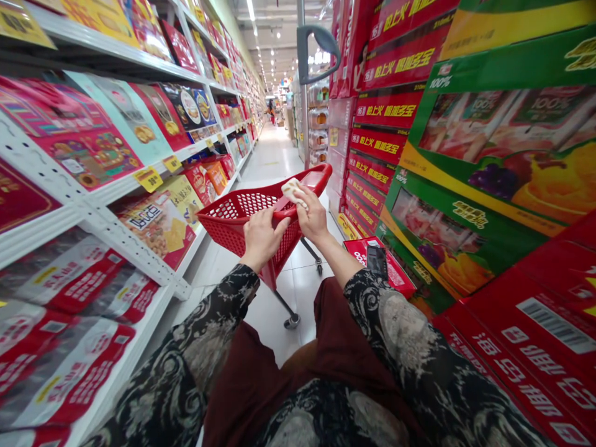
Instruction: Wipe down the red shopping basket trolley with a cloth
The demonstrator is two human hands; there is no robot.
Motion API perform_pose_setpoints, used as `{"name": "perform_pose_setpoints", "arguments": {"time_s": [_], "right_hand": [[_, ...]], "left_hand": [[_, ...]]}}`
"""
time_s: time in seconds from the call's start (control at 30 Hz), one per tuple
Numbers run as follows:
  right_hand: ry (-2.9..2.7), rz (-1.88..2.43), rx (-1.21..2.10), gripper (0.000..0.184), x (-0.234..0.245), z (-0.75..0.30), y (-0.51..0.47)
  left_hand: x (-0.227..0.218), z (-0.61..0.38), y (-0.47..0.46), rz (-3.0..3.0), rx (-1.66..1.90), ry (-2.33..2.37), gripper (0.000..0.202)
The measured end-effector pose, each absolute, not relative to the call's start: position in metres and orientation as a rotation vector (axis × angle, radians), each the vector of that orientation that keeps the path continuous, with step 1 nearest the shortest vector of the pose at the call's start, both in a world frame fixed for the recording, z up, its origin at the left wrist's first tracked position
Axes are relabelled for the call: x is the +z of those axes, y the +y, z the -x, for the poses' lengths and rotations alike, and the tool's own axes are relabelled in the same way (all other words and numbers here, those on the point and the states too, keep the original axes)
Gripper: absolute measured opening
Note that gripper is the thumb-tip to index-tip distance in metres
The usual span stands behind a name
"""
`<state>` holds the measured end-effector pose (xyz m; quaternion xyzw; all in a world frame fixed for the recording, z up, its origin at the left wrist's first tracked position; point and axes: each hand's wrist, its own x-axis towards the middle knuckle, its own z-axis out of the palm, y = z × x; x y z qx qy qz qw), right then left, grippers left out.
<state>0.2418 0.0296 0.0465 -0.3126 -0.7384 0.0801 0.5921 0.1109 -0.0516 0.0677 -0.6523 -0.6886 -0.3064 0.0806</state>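
A red plastic shopping cart (pixel 233 231) with perforated sides stands tilted at an angle in the aisle in front of me. My left hand (pixel 262 236) is closed over its near rim, with the thumb spread to the right. In my right hand (pixel 311 214) is a crumpled whitish cloth (pixel 293 190), pressed against the red bar at the cart's top edge. The fingers of that hand are partly hidden by the cloth.
White shelves (pixel 139 261) with boxed snacks run along the left. Stacked red drink cartons (pixel 382 143) and green juice boxes (pixel 465 205) line the right. A red box (pixel 395 273) with a black object (pixel 377 261) on it lies low at right. A metal post (pixel 305 118) stands beyond the cart.
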Motion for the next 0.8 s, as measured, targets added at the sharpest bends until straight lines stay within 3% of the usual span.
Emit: {"name": "perform_pose_setpoints", "arguments": {"time_s": [0.23,0.8], "right_hand": [[-1.722,0.956,0.186,0.037,0.052,-0.242,0.034],[-1.756,0.761,0.088,0.032,0.041,-0.268,0.050]], "left_hand": [[0.051,-0.103,-0.024,2.055,-0.863,-2.121,0.052],[0.037,-0.083,0.003,1.992,-0.876,-2.161,0.052]]}}
